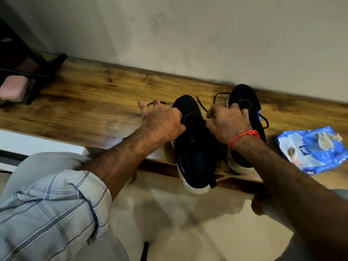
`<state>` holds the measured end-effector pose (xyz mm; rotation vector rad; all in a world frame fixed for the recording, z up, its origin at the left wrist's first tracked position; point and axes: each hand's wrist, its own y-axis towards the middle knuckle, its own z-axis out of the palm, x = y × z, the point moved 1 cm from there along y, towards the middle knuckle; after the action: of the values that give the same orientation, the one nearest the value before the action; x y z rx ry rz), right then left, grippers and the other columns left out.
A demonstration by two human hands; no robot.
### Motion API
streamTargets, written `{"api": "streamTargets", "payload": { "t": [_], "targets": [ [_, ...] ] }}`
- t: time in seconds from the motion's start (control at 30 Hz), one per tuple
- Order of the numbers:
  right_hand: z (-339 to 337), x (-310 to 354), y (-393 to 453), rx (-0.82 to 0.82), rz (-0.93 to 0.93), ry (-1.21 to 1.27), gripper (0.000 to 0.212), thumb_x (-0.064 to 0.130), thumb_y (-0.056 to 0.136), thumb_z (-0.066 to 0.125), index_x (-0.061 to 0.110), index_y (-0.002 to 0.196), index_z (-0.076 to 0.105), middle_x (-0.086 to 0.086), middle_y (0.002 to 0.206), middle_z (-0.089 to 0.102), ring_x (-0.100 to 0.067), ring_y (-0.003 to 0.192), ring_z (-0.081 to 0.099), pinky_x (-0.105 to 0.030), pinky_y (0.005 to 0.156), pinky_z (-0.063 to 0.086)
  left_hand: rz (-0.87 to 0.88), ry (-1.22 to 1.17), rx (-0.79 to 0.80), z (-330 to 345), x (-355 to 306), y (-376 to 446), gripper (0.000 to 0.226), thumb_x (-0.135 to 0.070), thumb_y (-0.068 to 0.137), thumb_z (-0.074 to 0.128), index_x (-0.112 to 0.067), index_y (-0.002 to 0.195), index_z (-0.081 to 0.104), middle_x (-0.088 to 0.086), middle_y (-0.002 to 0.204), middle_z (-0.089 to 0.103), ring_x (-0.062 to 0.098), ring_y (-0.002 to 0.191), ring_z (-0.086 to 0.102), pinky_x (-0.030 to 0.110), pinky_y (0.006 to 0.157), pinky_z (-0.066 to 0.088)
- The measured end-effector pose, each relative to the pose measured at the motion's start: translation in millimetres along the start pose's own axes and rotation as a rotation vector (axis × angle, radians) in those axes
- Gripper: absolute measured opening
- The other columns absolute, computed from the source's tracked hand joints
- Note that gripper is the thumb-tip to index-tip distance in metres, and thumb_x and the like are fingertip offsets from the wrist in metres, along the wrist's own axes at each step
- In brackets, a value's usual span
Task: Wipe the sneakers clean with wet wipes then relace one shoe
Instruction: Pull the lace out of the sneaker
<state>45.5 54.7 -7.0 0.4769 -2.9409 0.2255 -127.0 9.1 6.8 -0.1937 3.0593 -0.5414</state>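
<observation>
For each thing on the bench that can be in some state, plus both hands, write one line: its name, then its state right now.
Left hand: pinching the lace of the near sneaker.
Right hand: pinching that lace too.
Near sneaker: upright, heel overhanging the bench, lace loose.
Far sneaker: upright, lace ends trailing.
Wipes pack: lying flat, a used wipe on top.

Two sneakers [195, 147] on the shelf [94, 102], wipes pack [312, 149] apparently rightmost.
</observation>
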Motion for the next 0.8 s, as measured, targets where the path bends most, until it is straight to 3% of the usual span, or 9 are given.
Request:
{"api": "streamTargets", "payload": {
  "t": [0.07,0.13,0.23,0.43,0.6,0.7,0.8],
  "targets": [
    [-1,-2,2,0.054,0.016,0.027,0.017,0.038,0.094,0.053,0.030,0.106,0.062,-0.001,0.107,0.065,-0.028,0.119,0.046,-0.049,0.102,0.030,-0.030,-0.020,0.095,-3,6,3,0.023,-0.056,0.094,0.055,-0.034,0.090,0.059,-0.002,0.136,0.053,0.034,0.142,0.030,0.071,0.109,0.017],
    [2,0,2,0.049,0.000,0.012,0.017,0.038,0.094,0.051,0.029,0.102,0.064,-0.001,0.104,0.065,-0.028,0.117,0.047,-0.049,0.100,0.030,-0.017,-0.031,0.102,-1,7,4,0.022,-0.055,0.094,0.056,-0.034,0.099,0.056,-0.001,0.140,0.050,0.034,0.143,0.028,0.072,0.109,0.016],
    [8,5,-1,0.009,-0.037,-0.021,0.021,0.038,0.095,0.048,0.026,0.100,0.064,-0.002,0.101,0.067,-0.028,0.114,0.049,-0.047,0.097,0.030,0.019,-0.088,0.014,4,1,4,0.038,-0.047,0.093,0.061,-0.035,0.126,0.049,-0.001,0.146,0.044,0.031,0.140,0.031,0.071,0.108,0.019],
    [0,8,-3,0.013,-0.039,0.187,0.011,0.034,0.090,0.059,0.029,0.092,0.068,0.007,0.094,0.067,-0.020,0.108,0.055,-0.045,0.097,0.033,0.144,-0.064,-0.171,18,-18,3,0.040,-0.036,0.094,0.063,-0.039,0.133,0.054,-0.009,0.150,0.042,0.025,0.139,0.032,0.067,0.104,0.022],
    [-1,4,-7,0.015,-0.021,0.107,0.016,0.044,0.095,0.058,0.031,0.087,0.065,0.009,0.094,0.065,-0.019,0.105,0.057,-0.046,0.098,0.032,0.149,-0.154,-0.275,17,-22,6,0.018,-0.044,0.093,0.065,-0.043,0.112,0.067,-0.017,0.142,0.050,0.020,0.135,0.035,0.061,0.105,0.022],
    [-3,1,-7,0.020,0.009,0.114,0.019,0.048,0.094,0.058,0.031,0.085,0.062,0.007,0.089,0.063,-0.020,0.100,0.058,-0.045,0.098,0.033,-0.024,-0.373,-0.219,7,-11,10,0.010,-0.047,0.091,0.069,-0.037,0.088,0.066,-0.014,0.131,0.056,0.021,0.132,0.038,0.060,0.105,0.024],
    [-4,-1,-8,0.003,0.009,0.137,0.022,0.049,0.093,0.059,0.030,0.085,0.066,0.008,0.089,0.066,-0.019,0.099,0.058,-0.045,0.099,0.033,-0.189,-0.407,-0.197,1,8,18,0.007,-0.036,0.092,0.064,-0.030,0.088,0.065,-0.005,0.121,0.058,0.026,0.128,0.041,0.061,0.106,0.025]
  ]
}}
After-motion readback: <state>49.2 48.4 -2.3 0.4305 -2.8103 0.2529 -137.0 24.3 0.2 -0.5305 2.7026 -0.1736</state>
